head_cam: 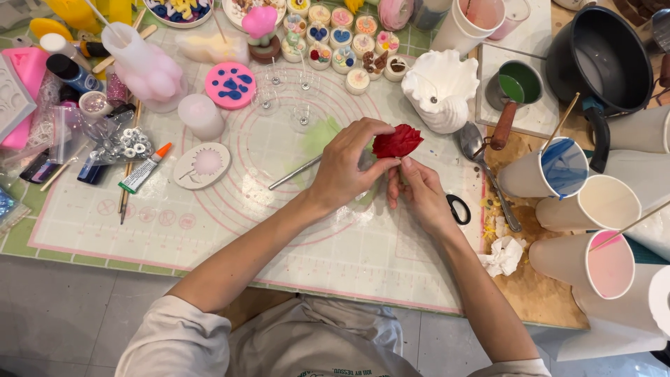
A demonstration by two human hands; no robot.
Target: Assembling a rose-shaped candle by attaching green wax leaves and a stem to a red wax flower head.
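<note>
Red wax, moulded as a ribbed leaf (398, 142), sits at the centre of the silicone mat (209, 230). We see the left hand (347, 165) pinching its lower edge between thumb and fingers, while the right hand (419, 188), at five o'clock from the leaf, closes its fingertips on the base. A metal rod (293, 173) lies at nine o'clock, scissors (458, 208) at four o'clock, and a white shell-shaped piece (441, 89) at one o'clock. We judge the thin edges brittle: too firm a pinch could crack them.
</note>
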